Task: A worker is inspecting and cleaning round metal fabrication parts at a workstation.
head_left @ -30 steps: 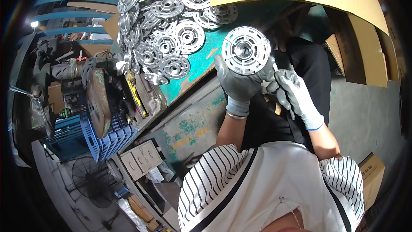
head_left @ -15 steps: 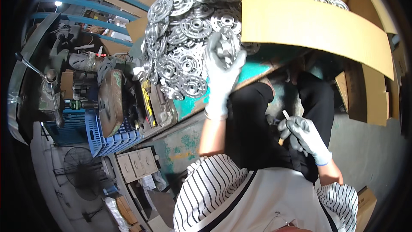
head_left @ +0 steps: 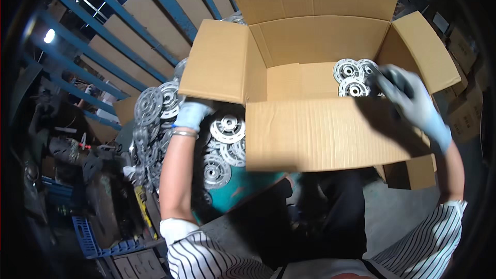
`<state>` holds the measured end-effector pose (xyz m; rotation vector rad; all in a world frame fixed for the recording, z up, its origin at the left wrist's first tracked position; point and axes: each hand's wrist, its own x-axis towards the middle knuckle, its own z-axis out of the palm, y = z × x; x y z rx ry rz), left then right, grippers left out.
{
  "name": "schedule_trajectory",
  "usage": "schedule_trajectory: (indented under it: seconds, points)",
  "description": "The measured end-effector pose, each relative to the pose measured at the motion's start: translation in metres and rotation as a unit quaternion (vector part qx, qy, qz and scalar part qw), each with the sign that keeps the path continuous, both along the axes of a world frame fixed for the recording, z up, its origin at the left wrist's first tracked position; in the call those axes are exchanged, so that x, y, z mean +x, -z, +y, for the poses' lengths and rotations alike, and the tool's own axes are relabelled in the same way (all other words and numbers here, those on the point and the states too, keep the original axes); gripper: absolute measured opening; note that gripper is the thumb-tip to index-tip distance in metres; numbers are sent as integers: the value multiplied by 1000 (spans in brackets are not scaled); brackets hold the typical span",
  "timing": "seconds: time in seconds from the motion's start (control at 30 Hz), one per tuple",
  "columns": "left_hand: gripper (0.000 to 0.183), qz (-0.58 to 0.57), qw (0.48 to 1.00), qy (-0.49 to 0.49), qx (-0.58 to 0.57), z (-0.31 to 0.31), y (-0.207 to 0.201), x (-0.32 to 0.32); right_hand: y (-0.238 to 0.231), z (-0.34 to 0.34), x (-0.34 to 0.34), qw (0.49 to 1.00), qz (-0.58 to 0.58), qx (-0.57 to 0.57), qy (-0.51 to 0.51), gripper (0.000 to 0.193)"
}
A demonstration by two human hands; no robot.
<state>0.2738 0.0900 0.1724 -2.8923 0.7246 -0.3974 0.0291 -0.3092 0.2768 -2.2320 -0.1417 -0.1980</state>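
My left hand (head_left: 193, 115), in a white glove, reaches among the round silvery metal discs (head_left: 150, 106) heaped on the green bench (head_left: 243, 188). The box's left flap covers its fingers, so I cannot tell what they hold. My right hand (head_left: 413, 104), in a white glove with grey fingers, hangs over the right side of an open cardboard box (head_left: 330, 134). Motion smears its fingers, and whether anything is in them does not show. Beside those fingers, several flanged discs (head_left: 354, 87) with holed centres lie on the box's floor.
Blue slanted bars (head_left: 165, 0) backed with cardboard stand behind the bench. At the left are a dark machine (head_left: 108, 212), a yellow-handled tool (head_left: 143, 206) and a blue plastic basket (head_left: 85, 235). A smaller carton (head_left: 413, 173) sits below the box's right front; more cartons stand at the far right.
The view has swung toward the box. My left hand, which held a metal part, now reaches beside the box's left flap. My right hand has risen from near my lap to over the box.
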Motion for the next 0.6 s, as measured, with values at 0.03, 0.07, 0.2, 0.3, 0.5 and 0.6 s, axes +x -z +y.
schedule_trajectory:
  seconds: [0.03,0.07,0.2,0.3,0.5,0.6]
  points:
    - [59,-30,999,26,-27,6,4,0,0,-10,28,994,26,-105,11,26]
    - [59,-36,996,56,-54,6,15,-2,11,-21,59,975,64,-213,29,26]
    - [52,108,992,-26,-59,-28,-5,-79,108,-106,151,848,221,-479,50,34]
    - [54,40,999,-12,-10,-11,-18,-132,132,-108,177,845,260,-464,56,50]
    - [42,-43,988,20,-148,-4,-21,-194,123,-48,166,886,197,-420,24,77]
    - [35,-62,974,115,-186,-33,-18,-197,131,-6,158,915,319,-188,-163,83]
